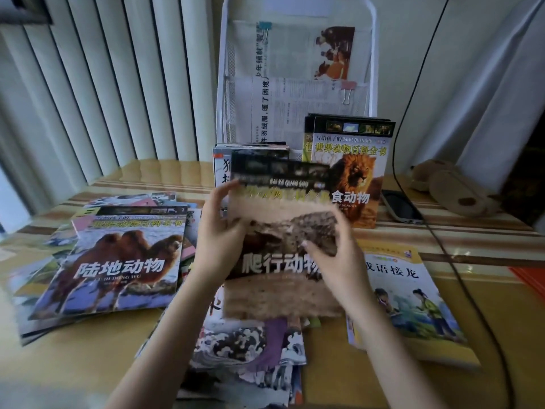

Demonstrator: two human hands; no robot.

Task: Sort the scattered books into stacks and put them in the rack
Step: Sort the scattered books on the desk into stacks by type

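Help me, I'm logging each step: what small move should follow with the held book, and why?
Probably set the reptile book, held by both the left hand and the right hand, upright against the lion book in the rack; their covers match.

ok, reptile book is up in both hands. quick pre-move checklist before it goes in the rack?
1. Both hands on the reptile book: left hand at its left edge, right hand at its right. ok.
2. Book clear of the pile below: cannot tell.
3. Room in the rack beside the lion book: cannot tell, the held book hides it.
4. Lion book standing upright: ok.
5. Black cable out of the path: ok.
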